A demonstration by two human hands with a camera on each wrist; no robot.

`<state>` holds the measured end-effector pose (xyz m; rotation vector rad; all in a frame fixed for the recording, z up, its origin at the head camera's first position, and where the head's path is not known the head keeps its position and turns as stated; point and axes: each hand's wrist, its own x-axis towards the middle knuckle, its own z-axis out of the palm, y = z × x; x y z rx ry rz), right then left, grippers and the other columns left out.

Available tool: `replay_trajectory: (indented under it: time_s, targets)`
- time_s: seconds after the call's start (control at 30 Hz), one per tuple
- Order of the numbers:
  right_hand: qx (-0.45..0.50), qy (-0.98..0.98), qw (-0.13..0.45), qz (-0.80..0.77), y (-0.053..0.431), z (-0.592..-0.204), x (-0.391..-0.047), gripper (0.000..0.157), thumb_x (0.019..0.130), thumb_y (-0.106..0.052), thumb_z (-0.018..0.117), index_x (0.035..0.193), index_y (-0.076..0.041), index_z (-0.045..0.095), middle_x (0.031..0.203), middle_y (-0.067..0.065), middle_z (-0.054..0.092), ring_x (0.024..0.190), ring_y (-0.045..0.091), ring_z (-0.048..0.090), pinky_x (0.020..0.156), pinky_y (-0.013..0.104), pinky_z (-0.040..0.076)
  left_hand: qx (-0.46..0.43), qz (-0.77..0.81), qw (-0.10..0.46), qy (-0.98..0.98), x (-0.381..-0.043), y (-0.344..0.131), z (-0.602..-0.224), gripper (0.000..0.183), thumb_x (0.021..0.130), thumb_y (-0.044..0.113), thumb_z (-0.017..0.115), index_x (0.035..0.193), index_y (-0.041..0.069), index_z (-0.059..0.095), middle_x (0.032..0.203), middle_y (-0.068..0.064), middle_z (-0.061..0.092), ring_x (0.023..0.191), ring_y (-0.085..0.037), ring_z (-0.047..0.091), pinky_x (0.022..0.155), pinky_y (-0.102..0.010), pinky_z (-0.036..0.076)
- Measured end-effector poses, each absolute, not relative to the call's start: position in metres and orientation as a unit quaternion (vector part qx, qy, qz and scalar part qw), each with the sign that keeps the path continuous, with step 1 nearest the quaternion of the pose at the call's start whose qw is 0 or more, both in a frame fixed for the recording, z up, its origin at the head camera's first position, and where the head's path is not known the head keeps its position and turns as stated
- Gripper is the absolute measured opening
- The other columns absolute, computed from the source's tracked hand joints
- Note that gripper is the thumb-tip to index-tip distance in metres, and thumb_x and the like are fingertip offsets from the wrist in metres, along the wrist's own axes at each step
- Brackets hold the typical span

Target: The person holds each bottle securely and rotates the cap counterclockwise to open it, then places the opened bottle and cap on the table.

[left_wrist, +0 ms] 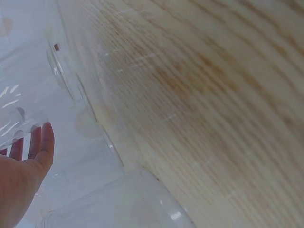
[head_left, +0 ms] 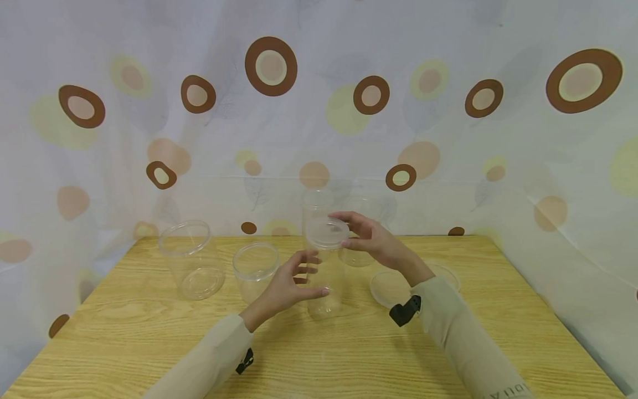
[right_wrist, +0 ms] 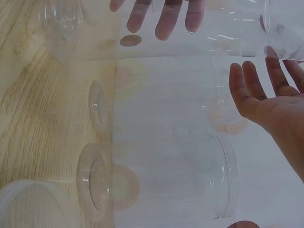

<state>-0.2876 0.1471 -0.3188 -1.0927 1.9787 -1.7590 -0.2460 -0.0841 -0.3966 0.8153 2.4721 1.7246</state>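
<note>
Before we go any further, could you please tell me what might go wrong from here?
The lid, held at the top of the tall jar by the right hand, could slip or end up crooked. The small open jar stands close to the left hand, so a sideways movement might knock it over.

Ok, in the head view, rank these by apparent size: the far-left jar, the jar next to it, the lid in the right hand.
1. Far-left jar
2. Jar next to it
3. Lid in the right hand
</note>
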Motion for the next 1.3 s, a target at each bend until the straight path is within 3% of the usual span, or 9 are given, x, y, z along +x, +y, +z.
replay_trajectory:
  time_s: [0.27, 0.43, 0.6, 0.73, 0.9, 1.03, 1.17, 1.3]
  targets:
    - [-0.38, 0.683, 0.145, -0.607, 0.148, -0.318, -0.288, 0.062, 0.088, -0.017, 0.06, 0.142, -0.008, 0.029, 0.135, 0.005, 0.041, 0.12, 0.017, 0.042, 0.094, 0.032, 0.041, 0.258, 0.557, 0.011, 0.789, -0.247, -0.084, -0.397, 0.07, 0.074, 0.027, 0.077, 0.132, 0.024, 0.038, 0.127, -0.003, 0.049, 0.114, -0.028, 0.053, 0.092, -0.05, 0.043]
    - [-0.349, 0.703, 0.102, -0.611, 0.144, -0.319, -0.279, 0.066, 0.086, -0.019, 0.063, 0.141, -0.009, 0.028, 0.138, 0.01, 0.037, 0.117, 0.023, 0.047, 0.091, 0.031, 0.046, 0.259, 0.559, 0.01, 0.788, -0.248, -0.084, -0.397, 0.069, 0.075, 0.022, 0.076, 0.133, 0.023, 0.037, 0.127, -0.005, 0.049, 0.115, -0.032, 0.051, 0.093, -0.05, 0.043]
    - [-0.308, 0.721, 0.064, -0.618, 0.136, -0.318, -0.266, 0.07, 0.084, -0.019, 0.066, 0.141, -0.009, 0.026, 0.142, 0.01, 0.032, 0.119, 0.034, 0.044, 0.089, 0.037, 0.048, 0.25, 0.561, 0.008, 0.789, -0.247, -0.084, -0.396, 0.07, 0.075, 0.023, 0.076, 0.133, 0.024, 0.037, 0.127, -0.004, 0.049, 0.115, -0.032, 0.051, 0.093, -0.048, 0.043]
    - [-0.277, 0.748, 0.024, -0.602, 0.129, -0.32, -0.258, 0.071, 0.083, -0.02, 0.068, 0.141, -0.012, 0.028, 0.139, 0.008, 0.035, 0.123, 0.032, 0.04, 0.091, 0.044, 0.046, 0.245, 0.56, 0.0, 0.792, -0.247, -0.083, -0.395, 0.072, 0.074, 0.026, 0.077, 0.133, 0.024, 0.037, 0.126, -0.001, 0.049, 0.114, -0.026, 0.052, 0.092, -0.045, 0.044]
    - [-0.241, 0.771, -0.007, -0.59, 0.122, -0.322, -0.255, 0.071, 0.08, -0.024, 0.071, 0.138, -0.014, 0.032, 0.135, 0.007, 0.039, 0.119, 0.03, 0.044, 0.089, 0.042, 0.047, 0.237, 0.559, -0.001, 0.795, -0.247, -0.083, -0.394, 0.071, 0.073, 0.025, 0.078, 0.132, 0.026, 0.038, 0.125, 0.0, 0.05, 0.113, -0.023, 0.053, 0.092, -0.044, 0.045]
    - [-0.233, 0.766, 0.004, -0.599, 0.121, -0.323, -0.256, 0.067, 0.08, -0.023, 0.071, 0.136, -0.015, 0.035, 0.133, 0.009, 0.041, 0.114, 0.032, 0.048, 0.082, 0.038, 0.051, 0.238, 0.561, 0.004, 0.793, -0.244, -0.083, -0.391, 0.071, 0.075, 0.018, 0.076, 0.134, 0.02, 0.037, 0.127, -0.006, 0.049, 0.114, -0.027, 0.052, 0.094, -0.046, 0.043]
    - [-0.259, 0.754, 0.025, -0.603, 0.125, -0.322, -0.259, 0.064, 0.082, -0.022, 0.069, 0.135, -0.014, 0.036, 0.133, 0.01, 0.042, 0.117, 0.032, 0.046, 0.086, 0.039, 0.05, 0.243, 0.569, 0.017, 0.786, -0.236, -0.083, -0.38, 0.07, 0.075, 0.012, 0.075, 0.134, 0.012, 0.037, 0.128, -0.012, 0.048, 0.114, -0.032, 0.051, 0.094, -0.051, 0.042]
    - [-0.306, 0.718, 0.071, -0.621, 0.132, -0.321, -0.265, 0.064, 0.084, -0.021, 0.067, 0.137, -0.013, 0.034, 0.135, 0.011, 0.039, 0.117, 0.029, 0.046, 0.089, 0.04, 0.048, 0.256, 0.569, 0.017, 0.781, -0.239, -0.084, -0.386, 0.068, 0.075, 0.02, 0.076, 0.132, 0.019, 0.04, 0.126, -0.006, 0.051, 0.112, -0.028, 0.053, 0.092, -0.05, 0.043]
